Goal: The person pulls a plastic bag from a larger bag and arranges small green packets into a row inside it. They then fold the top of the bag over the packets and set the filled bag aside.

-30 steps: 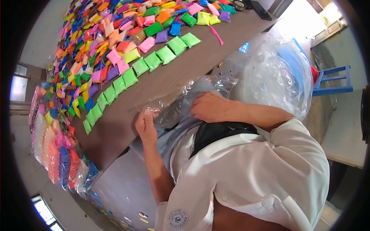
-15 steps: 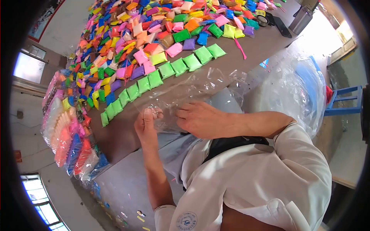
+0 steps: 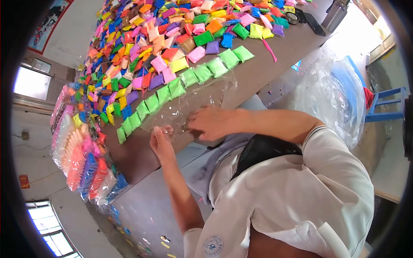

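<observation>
Clear bag (image 3: pixel 205 93), over the lap a second ago, now spreads above the bench (image 3: pixel 135 157), its film reaching the green packets (image 3: pixel 176 88). The left hand (image 3: pixel 161 144) pinches one edge; whether the blurred right hand (image 3: pixel 211 122) grips is unclear. A strip of bench separates packets from near edge; coloured packets (image 3: pixel 172 34) crowd the far side.

So I'm watching through just one feed, the head cam, looking forward and pretty steeply down. Super wide lens, dark curved edges. The shirt (image 3: pixel 297 189) is closest, filling the lower right; left hand (image 3: pixel 162 139) and right hand (image 3: pixel 211 123) sit farther out mid-frame, and the table (image 3: pixel 262 71) stretches off toward the top. Walls look tilted, lol.
</observation>
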Available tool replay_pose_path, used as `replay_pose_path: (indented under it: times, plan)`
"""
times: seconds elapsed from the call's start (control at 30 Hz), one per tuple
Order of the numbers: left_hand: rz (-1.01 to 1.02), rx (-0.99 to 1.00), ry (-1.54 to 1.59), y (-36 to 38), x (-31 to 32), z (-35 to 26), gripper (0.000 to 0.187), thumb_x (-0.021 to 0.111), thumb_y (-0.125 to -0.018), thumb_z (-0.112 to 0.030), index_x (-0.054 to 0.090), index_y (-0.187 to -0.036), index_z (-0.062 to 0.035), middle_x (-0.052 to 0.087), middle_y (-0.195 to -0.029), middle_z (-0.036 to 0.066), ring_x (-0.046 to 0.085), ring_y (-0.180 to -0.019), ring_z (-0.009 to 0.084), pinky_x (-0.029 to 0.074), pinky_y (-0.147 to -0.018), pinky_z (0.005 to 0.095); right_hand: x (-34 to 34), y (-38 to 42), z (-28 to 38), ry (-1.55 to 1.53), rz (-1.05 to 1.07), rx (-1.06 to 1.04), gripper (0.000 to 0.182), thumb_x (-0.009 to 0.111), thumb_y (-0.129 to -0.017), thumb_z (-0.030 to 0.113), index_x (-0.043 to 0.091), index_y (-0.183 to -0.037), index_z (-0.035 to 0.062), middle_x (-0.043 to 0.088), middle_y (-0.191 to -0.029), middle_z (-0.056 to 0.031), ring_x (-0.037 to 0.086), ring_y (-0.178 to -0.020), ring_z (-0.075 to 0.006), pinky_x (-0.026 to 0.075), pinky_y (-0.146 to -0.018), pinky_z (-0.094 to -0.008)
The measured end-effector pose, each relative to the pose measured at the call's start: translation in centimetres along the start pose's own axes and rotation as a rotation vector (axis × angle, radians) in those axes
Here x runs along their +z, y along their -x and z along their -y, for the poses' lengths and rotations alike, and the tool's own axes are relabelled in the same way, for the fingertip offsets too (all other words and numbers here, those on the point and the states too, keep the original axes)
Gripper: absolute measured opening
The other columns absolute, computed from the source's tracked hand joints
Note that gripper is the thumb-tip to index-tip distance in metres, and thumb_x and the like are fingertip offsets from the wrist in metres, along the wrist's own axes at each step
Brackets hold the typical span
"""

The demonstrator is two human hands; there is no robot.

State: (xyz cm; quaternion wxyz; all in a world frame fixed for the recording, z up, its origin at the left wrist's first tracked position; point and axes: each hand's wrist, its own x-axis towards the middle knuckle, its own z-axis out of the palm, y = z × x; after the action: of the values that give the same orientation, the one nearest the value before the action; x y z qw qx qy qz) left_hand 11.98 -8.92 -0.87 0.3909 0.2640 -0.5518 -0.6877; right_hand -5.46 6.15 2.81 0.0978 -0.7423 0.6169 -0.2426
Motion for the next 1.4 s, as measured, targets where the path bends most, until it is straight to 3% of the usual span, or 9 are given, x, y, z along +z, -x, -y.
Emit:
replay_pose_path:
  times: [0.17,0.23,0.33,0.43,0.63,0.93,1.13,1.23,1.4]
  plan:
    - [-0.035,-0.001,-0.3,0.2,1.5,-0.8,0.035,0.049,-0.1,-0.028,0.057,-0.08,-0.0011,0.064,-0.082,0.009,0.058,-0.076,0.0167,0.047,-0.072,0.0304,-6.5,6.9,-3.5,0.086,0.101,0.356,0.038,0.067,-0.078,0.031,0.061,-0.099,0.0,0.064,-0.101,-0.0179,0.06,-0.102,-0.035,0.048,-0.084,-0.0471]
    - [0.061,0.11,-0.537,0.7,2.5,-1.0,0.036,0.048,-0.101,-0.027,0.058,-0.08,-0.0001,0.064,-0.081,0.009,0.058,-0.076,0.0159,0.046,-0.072,0.0294,-7.9,8.9,-4.2,0.108,0.124,0.441,0.039,0.067,-0.079,0.032,0.06,-0.101,-0.0002,0.063,-0.103,-0.0183,0.059,-0.102,-0.0358,0.047,-0.086,-0.047]
    - [0.072,0.175,-0.543,0.6,2.7,-0.3,0.037,0.046,-0.101,-0.026,0.058,-0.078,0.0007,0.064,-0.079,0.008,0.058,-0.076,0.0147,0.045,-0.071,0.0283,-7.8,9.4,-3.3,0.123,0.091,0.344,0.04,0.068,-0.08,0.031,0.059,-0.104,0.0002,0.063,-0.103,-0.0183,0.059,-0.102,-0.0369,0.046,-0.088,-0.0465]
    - [0.027,0.147,-0.492,0.4,2.7,-0.2,0.038,0.046,-0.102,-0.025,0.057,-0.077,0.0008,0.064,-0.078,0.008,0.058,-0.077,0.0143,0.045,-0.071,0.0281,-7.0,6.7,-1.6,-0.024,0.213,0.331,0.057,0.071,-0.079,0.028,0.052,-0.124,-0.0027,0.059,-0.117,-0.0216,0.055,-0.113,-0.0365,0.044,-0.095,-0.0429]
    - [0.044,0.142,-0.439,0.5,2.3,-0.4,0.039,0.045,-0.102,-0.03,0.056,-0.078,-0.0007,0.064,-0.081,0.01,0.058,-0.077,0.0152,0.044,-0.073,0.0277,-2.4,-0.5,1.1,-0.19,0.277,0.002,0.035,0.067,-0.079,0.026,0.06,-0.105,0.0033,0.063,-0.108,-0.0168,0.058,-0.104,-0.0362,0.046,-0.086,-0.0463]
    - [0.093,0.084,-0.31,0.7,0.9,0.8,0.034,0.05,-0.1,-0.028,0.062,-0.091,0.0018,0.064,-0.089,0.01,0.058,-0.084,0.0165,0.047,-0.077,0.0288,2.2,-2.7,3.7,-0.066,-0.032,0.031,0.035,0.064,-0.078,0.019,0.063,-0.11,0.0043,0.058,-0.122,-0.0152,0.053,-0.116,-0.0343,0.046,-0.094,-0.0437]
    - [0.006,0.164,-0.501,1.1,2.3,0.1,0.031,0.048,-0.099,-0.022,0.064,-0.095,0.0047,0.065,-0.088,0.009,0.059,-0.082,0.0167,0.048,-0.077,0.0295,1.5,-2.8,4.0,-0.038,0.116,0.087,0.035,0.063,-0.078,0.019,0.064,-0.109,0.0018,0.056,-0.126,-0.0173,0.051,-0.118,-0.0345,0.044,-0.097,-0.0429]
    - [-0.013,0.194,-0.576,1.4,3.1,-0.4,0.033,0.047,-0.099,-0.022,0.064,-0.094,0.0047,0.065,-0.086,0.009,0.06,-0.08,0.0176,0.048,-0.076,0.0304,-1.0,-1.2,3.1,0.023,0.36,0.151,0.045,0.067,-0.079,0.025,0.058,-0.115,0.0002,0.052,-0.129,-0.016,0.046,-0.124,-0.0331,0.043,-0.099,-0.042]
    - [0.01,0.232,-0.648,1.7,3.4,-0.8,0.035,0.046,-0.1,-0.024,0.064,-0.092,0.0045,0.065,-0.084,0.009,0.059,-0.079,0.0176,0.048,-0.075,0.0306,-6.3,5.5,0.5,-0.019,0.306,0.289,0.041,0.066,-0.083,0.028,0.061,-0.11,-0.0018,0.056,-0.121,-0.0184,0.055,-0.111,-0.0351,0.047,-0.09,-0.0439]
